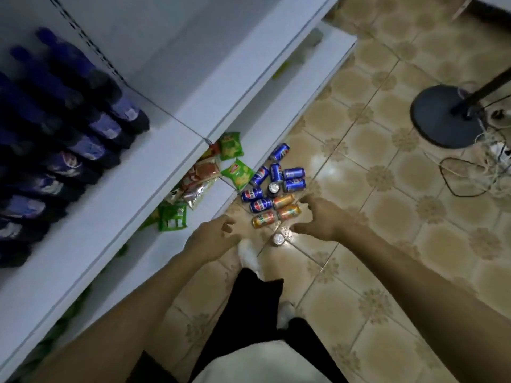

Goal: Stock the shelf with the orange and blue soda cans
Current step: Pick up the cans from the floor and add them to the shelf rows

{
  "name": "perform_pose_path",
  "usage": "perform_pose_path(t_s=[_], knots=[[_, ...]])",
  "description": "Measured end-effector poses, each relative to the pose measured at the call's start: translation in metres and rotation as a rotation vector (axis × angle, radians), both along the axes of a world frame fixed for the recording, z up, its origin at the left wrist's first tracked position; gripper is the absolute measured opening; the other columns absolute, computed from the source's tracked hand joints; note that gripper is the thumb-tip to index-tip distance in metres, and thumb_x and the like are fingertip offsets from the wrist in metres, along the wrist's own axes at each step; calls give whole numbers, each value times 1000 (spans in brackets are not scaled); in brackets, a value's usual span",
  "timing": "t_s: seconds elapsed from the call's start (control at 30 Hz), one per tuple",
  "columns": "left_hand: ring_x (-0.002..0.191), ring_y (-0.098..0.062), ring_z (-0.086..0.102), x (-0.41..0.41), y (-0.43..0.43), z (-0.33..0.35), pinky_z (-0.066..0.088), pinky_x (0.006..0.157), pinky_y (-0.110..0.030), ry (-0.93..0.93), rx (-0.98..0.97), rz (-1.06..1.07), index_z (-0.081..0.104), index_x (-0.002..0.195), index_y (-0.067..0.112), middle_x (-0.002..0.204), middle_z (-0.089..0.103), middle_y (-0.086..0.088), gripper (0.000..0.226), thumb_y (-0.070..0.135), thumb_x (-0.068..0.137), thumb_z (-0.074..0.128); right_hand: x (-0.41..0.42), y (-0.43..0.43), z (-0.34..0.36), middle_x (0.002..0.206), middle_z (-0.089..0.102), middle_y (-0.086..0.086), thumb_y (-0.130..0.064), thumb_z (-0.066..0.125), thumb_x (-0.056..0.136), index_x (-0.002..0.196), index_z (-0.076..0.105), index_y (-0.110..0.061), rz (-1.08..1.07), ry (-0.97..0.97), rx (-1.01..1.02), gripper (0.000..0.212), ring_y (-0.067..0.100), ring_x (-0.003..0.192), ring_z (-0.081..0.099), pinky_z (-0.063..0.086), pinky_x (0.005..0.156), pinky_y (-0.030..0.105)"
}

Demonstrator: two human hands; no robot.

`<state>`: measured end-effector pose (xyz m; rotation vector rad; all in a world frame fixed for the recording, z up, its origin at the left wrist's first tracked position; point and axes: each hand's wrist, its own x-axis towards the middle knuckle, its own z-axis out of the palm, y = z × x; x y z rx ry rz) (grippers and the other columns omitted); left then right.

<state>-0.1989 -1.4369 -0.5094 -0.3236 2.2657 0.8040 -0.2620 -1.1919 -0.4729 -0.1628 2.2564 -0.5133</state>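
Observation:
A heap of soda cans lies on the tiled floor by the foot of the white shelf. Several blue cans lie on their sides, with three orange cans at the near edge of the heap. One can stands upright just in front, its silver top showing. My right hand hovers open over the orange cans, fingers spread. My left hand is open too, left of the heap, holding nothing.
Dark blue bottles fill the upper shelf at left. Green and red snack packets lie on the bottom shelf beside the cans. A round black stand base and tangled cables sit at right. My legs and white socks are below.

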Motion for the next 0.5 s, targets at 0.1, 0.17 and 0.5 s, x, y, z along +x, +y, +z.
perform_pose_path(t_s=[0.1, 0.17, 0.5], knots=[[104, -18, 58, -28, 5, -66, 48, 90, -32, -166, 45, 54, 53, 128, 17, 117, 61, -1, 46, 37, 88, 63, -23, 13, -78, 134, 53, 12, -43, 65, 86, 137, 41, -13, -253, -154, 33, 64, 28, 118, 52, 40, 89, 31], [107, -20, 56, -46, 8, -119, 44, 83, -27, -260, 53, 77, 53, 127, 13, 118, 59, -4, 42, 32, 91, 60, -33, 22, -140, 130, 56, 12, -46, 64, 85, 135, 44, -11, -398, -225, 49, 64, 29, 113, 55, 42, 88, 33], [91, -28, 65, -80, 49, -468, 51, 75, -35, -486, 183, 906, 53, 123, 2, 113, 61, -19, 27, 7, 97, 47, -81, 8, -487, 79, 60, 8, -21, 57, 93, 80, 62, -10, -809, -442, -154, 18, 19, 73, 55, 44, 70, 32]])
